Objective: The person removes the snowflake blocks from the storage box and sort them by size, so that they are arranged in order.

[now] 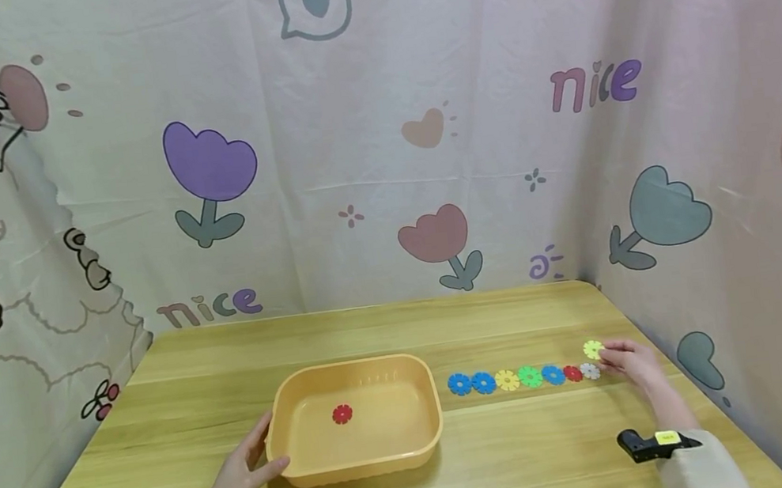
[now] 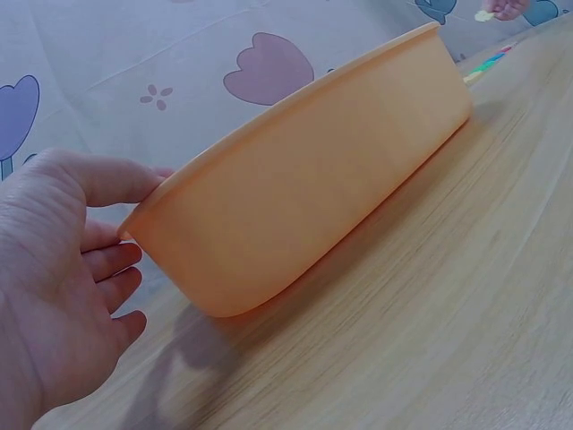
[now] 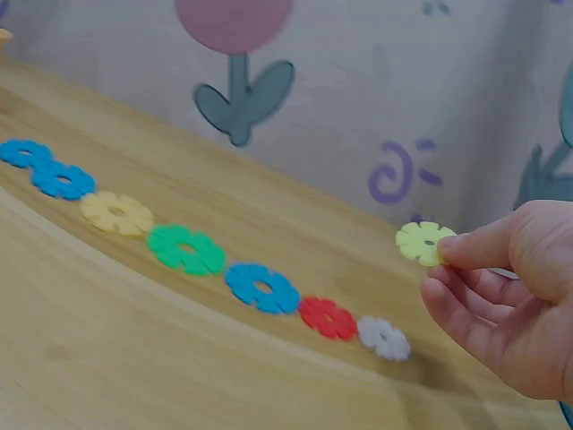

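Observation:
My right hand (image 1: 634, 364) pinches a yellow snowflake building disc (image 3: 419, 243) between thumb and fingers, holding it up by its edge. Below it in the right wrist view lies the white disc (image 3: 384, 339), at the right end of a row. A red disc (image 3: 328, 318), a blue disc (image 3: 261, 288), a green disc (image 3: 185, 249), a yellow-orange disc (image 3: 116, 214) and two more blue discs (image 3: 63, 180) continue the row leftward. My left hand (image 1: 241, 466) grips the rim of an orange plastic tub (image 2: 295, 170) at its left end. Inside the tub lies one red disc (image 1: 342, 414).
Both the tub and the row stand on a light wooden table (image 1: 527, 452). A printed curtain (image 1: 349, 121) hangs behind the table and along both sides. A black strap device (image 1: 651, 445) sits on my right wrist.

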Action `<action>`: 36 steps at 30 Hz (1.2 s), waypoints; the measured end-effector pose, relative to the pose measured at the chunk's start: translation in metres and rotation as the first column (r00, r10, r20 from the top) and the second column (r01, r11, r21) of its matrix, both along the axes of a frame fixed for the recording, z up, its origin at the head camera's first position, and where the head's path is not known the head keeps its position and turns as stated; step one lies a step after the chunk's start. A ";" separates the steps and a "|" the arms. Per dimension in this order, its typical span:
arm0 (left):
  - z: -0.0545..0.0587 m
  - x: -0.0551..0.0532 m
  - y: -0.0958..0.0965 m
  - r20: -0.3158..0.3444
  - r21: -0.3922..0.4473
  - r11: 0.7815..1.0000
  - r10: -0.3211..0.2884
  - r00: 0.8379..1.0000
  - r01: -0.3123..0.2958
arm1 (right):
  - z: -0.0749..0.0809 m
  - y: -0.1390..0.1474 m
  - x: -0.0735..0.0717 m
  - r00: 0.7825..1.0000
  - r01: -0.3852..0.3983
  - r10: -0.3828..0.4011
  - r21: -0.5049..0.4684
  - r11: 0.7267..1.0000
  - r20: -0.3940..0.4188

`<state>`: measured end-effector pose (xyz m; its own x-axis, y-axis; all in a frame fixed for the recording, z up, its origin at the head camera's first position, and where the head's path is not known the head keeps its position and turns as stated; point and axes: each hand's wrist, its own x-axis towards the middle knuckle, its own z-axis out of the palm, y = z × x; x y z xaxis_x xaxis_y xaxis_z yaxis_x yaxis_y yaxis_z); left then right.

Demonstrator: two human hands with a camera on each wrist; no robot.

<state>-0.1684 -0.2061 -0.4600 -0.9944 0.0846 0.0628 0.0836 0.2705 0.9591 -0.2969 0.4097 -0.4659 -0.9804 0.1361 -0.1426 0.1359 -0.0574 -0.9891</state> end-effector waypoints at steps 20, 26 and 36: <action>0.000 0.000 0.001 0.007 -0.013 1.000 0.007 1.000 -0.007 | -0.007 -0.003 0.015 0.955 0.232 -0.285 0.389 0.891 0.085; 0.000 0.000 0.001 0.015 -0.004 1.000 0.011 1.000 -0.011 | -0.008 -0.005 0.014 0.956 0.230 -0.289 0.486 0.843 0.049; 0.000 -0.001 -0.001 0.027 0.016 1.000 -0.009 1.000 0.008 | -0.006 -0.009 0.016 0.949 0.243 -0.312 0.554 0.796 0.033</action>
